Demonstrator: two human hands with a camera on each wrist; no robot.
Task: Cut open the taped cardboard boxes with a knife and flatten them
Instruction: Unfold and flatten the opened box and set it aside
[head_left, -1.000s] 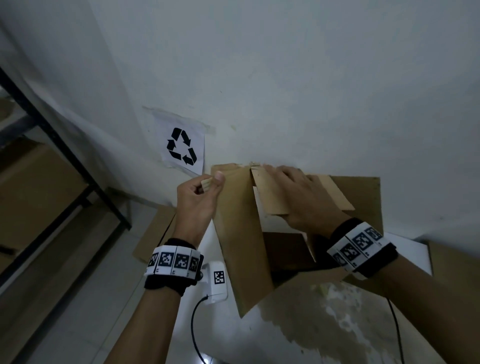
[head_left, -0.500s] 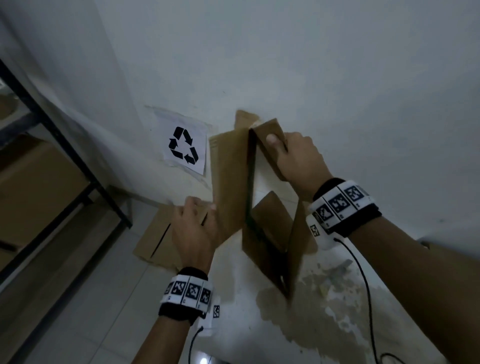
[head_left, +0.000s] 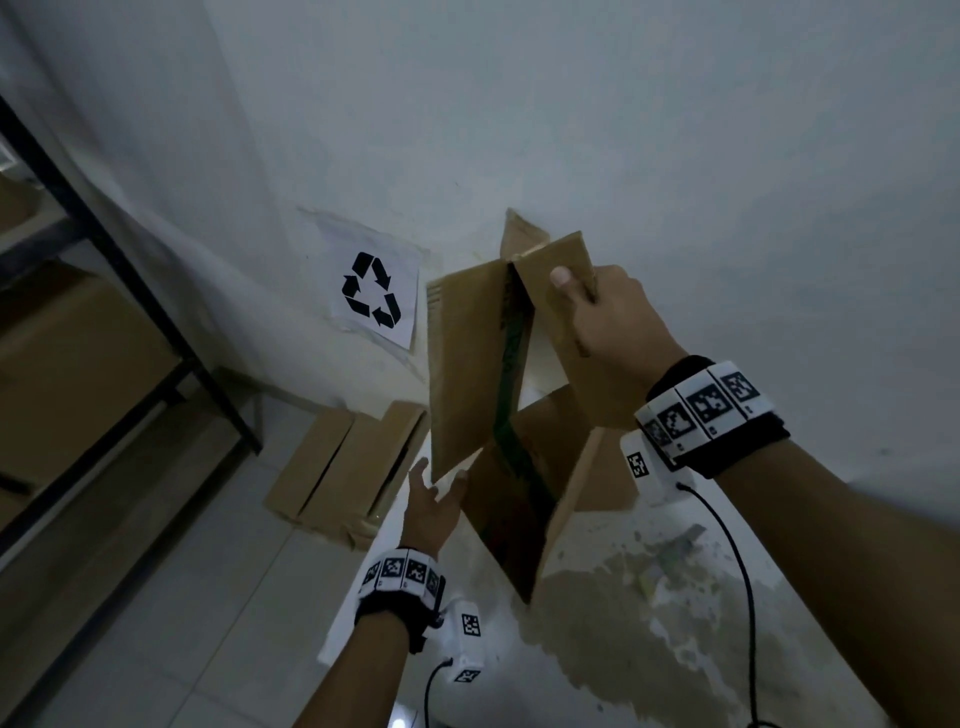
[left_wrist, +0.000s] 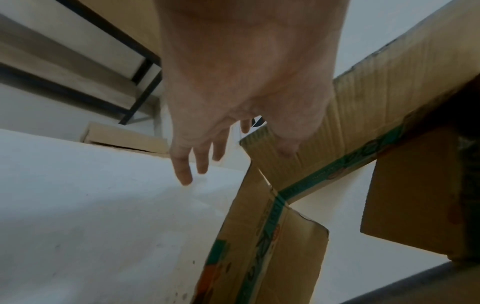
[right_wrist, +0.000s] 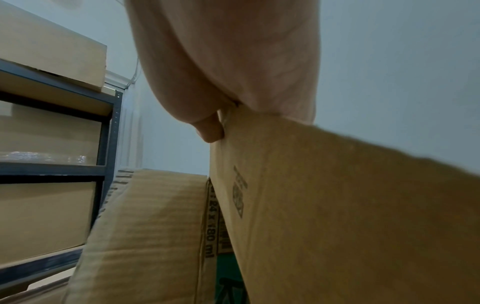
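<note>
A cut-open brown cardboard box (head_left: 467, 364) with a green printed stripe hangs unfolded in the air in front of the white wall. My right hand (head_left: 597, 312) grips its upper panel, thumb on the near face; in the right wrist view the thumb (right_wrist: 210, 131) pinches the panel (right_wrist: 337, 205). My left hand (head_left: 434, 499) is below the box's lower left corner, fingers spread and straight. The left wrist view has its thumb (left_wrist: 285, 148) touching a flap of the box (left_wrist: 363, 102), the other fingers free. No knife is in view.
A flattened cardboard piece (head_left: 343, 467) lies on the floor against the wall, under a paper recycling sign (head_left: 371, 291). A dark metal shelf rack (head_left: 130, 312) holding boxes stands at the left. A white surface with a worn brown patch (head_left: 649, 623) lies below the box.
My right hand has raised the box higher and it has swung open. My left hand has let go of the left panel and dropped beneath its lower corner, fingers spread.
</note>
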